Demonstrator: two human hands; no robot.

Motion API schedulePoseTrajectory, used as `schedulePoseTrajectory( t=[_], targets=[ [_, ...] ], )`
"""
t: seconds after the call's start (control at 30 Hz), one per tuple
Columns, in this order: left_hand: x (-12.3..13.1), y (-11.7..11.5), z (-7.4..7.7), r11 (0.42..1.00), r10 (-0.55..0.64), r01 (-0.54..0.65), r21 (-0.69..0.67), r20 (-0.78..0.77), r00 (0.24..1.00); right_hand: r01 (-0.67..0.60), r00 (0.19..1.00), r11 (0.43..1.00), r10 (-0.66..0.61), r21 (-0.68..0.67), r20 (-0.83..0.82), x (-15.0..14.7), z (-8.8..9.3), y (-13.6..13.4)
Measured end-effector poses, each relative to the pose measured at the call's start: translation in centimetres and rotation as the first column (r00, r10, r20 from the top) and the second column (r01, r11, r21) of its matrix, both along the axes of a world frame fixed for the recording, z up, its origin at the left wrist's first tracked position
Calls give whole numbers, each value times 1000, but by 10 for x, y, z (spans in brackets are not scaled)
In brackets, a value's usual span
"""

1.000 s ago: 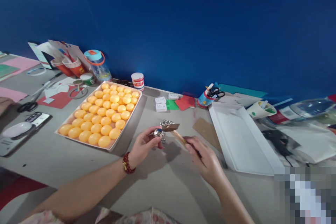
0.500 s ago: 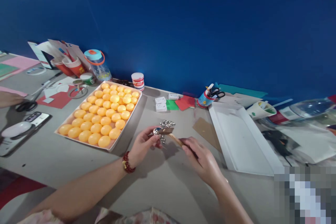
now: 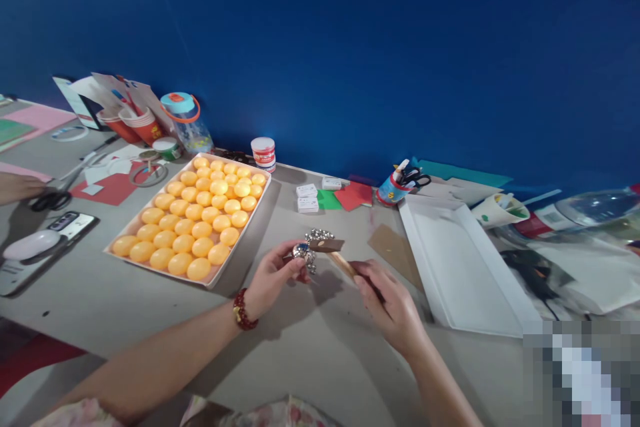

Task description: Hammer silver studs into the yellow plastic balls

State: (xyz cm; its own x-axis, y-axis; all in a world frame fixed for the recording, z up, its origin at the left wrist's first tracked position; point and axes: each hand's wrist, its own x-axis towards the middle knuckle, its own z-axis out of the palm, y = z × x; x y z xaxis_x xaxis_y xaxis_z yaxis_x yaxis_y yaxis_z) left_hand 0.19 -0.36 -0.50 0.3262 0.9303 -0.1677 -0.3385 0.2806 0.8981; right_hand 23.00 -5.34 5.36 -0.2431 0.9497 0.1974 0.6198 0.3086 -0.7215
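Note:
My left hand point(image 3: 274, 275), with a dark red bead bracelet point(image 3: 244, 310) on its wrist, pinches a shiny silver ball-like piece point(image 3: 303, 251) between thumb and fingers. In my right hand point(image 3: 393, 307) is a small hammer point(image 3: 342, 263), gripped by its wooden handle. Its dark head lies just right of the silver piece; whether they touch I cannot tell. Behind and below the hammer head shows a cluster of small silver balls point(image 3: 319, 235). Whether these are joined to the held piece is unclear.
Left stands a tray point(image 3: 216, 275) of orange balls; right, a white box lid point(image 3: 465, 267). Small white boxes point(image 3: 307, 204), coloured paper point(image 3: 353, 195) and a pen cup point(image 3: 391, 191) line the back. Another person's hand point(image 3: 20, 188) rests at far left beside scissors point(image 3: 53, 200).
The hammer head has shifted slightly right, away from the silver piece, and my right hand has moved a little right with it. My left hand stays nearly in place.

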Motion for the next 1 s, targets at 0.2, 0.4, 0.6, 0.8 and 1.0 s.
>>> schedulePoseTrajectory(
  t=[0.2, 0.4, 0.6, 0.8, 1.0],
  targets=[
    [0, -1, 2, 999, 10, -10, 37, 14, 1000, 11, 1000, 999, -12, -41, -28, 1, -5, 0],
    [-1, -1, 3, 999, -18, 18, 39, 0, 1000, -13, 1000, 996, 11, -88, -23, 1, -5, -1],
    [-1, -2, 4, 999, -26, 25, 30, 16, 1000, -7, 1000, 998, 5, -69, -22, 0, -2, 0],
    [-2, -3, 6, 999, -43, 41, 19, 108, 993, 123, 992, 992, -122, 16, -16, 4, -7, 1],
    [-2, -3, 6, 998, -52, 55, -13, 177, 983, 337, 882, 897, -407, 286, 238, 28, -24, 16]
  ],
)
